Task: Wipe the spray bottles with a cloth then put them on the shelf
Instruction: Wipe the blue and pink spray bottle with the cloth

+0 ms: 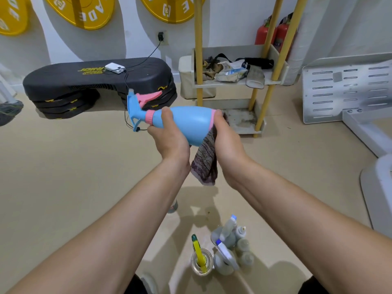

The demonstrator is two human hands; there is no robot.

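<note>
**Blue bottle held sideways over the floor, cloth at its base**

Nearest the camera, a cluster of spray bottles (230, 249) stood on the beige floor (63, 187) between the person's forearms: a clear one with a yellow trigger (200, 258) on the left, and several grey-tinted ones with white and blue heads just beside it on the right. Another small bottle (172, 206) showed partly from behind the left forearm.

Above them, both hands were raised in front of the body. The left hand (169, 139) was closed around the blue spray bottle (188, 122), gripping its narrower part near the pink collar, thumb laid over the top. The bottle lay roughly horizontal in the air, its blue head and pink trigger pointing left and its wide base to the right. The right hand (228, 143) was cupped against that base, pressing a dark striped cloth (206, 162) onto it; the loose end of the cloth hung down between the two wrists.

Farther off stood the shelf (237, 81), a low unit with yellow posts and pale trays. Its upper tray held crumpled bags, a dark strap and other clutter; its lower tray looked stained. To the left of it a black aerobic step (95, 79) rested on stacked risers, with a small white device (115, 67) and its cable on top. Two red fire extinguishers (272, 31) stood behind the shelf against the white wall, and yellow discs (82, 11) hung higher up.
</note>
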